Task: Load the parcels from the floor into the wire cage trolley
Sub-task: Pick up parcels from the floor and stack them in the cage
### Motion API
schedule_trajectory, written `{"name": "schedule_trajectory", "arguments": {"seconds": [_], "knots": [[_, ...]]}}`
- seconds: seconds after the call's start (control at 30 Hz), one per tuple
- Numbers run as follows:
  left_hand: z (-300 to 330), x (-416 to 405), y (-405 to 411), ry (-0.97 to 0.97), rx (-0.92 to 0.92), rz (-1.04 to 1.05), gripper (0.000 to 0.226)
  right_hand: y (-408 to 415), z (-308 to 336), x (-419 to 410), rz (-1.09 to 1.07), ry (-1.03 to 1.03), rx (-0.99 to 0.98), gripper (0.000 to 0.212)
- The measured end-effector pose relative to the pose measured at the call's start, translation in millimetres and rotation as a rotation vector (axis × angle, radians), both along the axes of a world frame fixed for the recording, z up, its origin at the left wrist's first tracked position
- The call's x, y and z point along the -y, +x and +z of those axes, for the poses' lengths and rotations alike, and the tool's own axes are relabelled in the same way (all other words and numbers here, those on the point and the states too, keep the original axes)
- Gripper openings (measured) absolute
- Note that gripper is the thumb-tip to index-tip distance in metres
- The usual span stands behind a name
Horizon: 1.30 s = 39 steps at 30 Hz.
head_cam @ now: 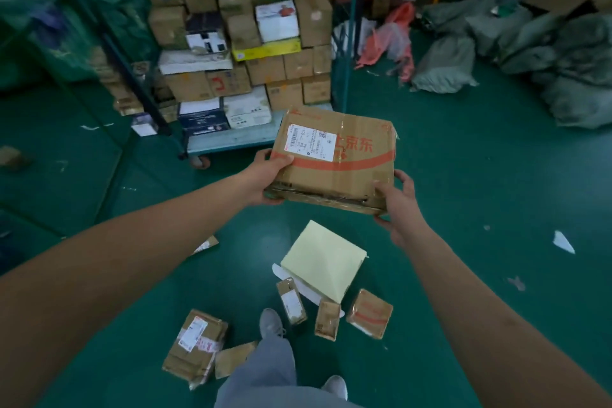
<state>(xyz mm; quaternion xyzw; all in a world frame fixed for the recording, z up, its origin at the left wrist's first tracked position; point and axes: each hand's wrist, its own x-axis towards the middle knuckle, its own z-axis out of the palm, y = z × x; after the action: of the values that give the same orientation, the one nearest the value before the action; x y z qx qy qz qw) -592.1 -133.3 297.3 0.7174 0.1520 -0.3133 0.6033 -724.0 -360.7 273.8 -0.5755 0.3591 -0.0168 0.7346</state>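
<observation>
Head view, hands: left hand (271, 177) and right hand (399, 205) grip opposite ends of a cardboard box (334, 159), held above the floor (463, 209) just short of the trolley (238, 137).
Progress: trolley already stacked with many boxes; about six parcels (195, 346) remain at the feet.
Writing: red characters "京东" and a barcoded shipping label (309, 142); finer print illegible.

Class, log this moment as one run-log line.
phase: carrying | held: taped box | left hand and right hand: gripping its ends | target: trolley ahead, part-filled | floor: parcels remain
</observation>
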Motion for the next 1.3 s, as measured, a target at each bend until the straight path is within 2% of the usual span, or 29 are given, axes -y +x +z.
{"name": "schedule_trajectory", "arguments": {"seconds": [0.23,0.47,0.8,0.93,1.07,1.13,1.3], "knots": [[21,-36,45,-0.065,0.069,0.14,0.061,77,31,-17,0.151,-0.054,0.072,0.047],[25,-74,117,-0.12,0.107,0.196,0.061,165,50,-42,0.184,-0.095,0.116,0.044],[27,-192,330,-0.22,0.123,0.192,0.049,392,54,-143,0.198,-0.113,0.128,0.045],[39,-230,416,-0.219,0.148,0.205,0.052,474,64,-180,0.189,-0.105,0.129,0.047],[41,-247,471,-0.211,0.129,0.212,0.06,526,66,-195,0.202,-0.114,0.107,0.04],[39,-249,500,-0.211,0.132,0.207,0.058,554,66,-197,0.194,-0.104,0.105,0.033],[35,-247,571,-0.202,0.117,0.218,0.05,631,59,-192,0.225,-0.119,0.079,0.035]]}}
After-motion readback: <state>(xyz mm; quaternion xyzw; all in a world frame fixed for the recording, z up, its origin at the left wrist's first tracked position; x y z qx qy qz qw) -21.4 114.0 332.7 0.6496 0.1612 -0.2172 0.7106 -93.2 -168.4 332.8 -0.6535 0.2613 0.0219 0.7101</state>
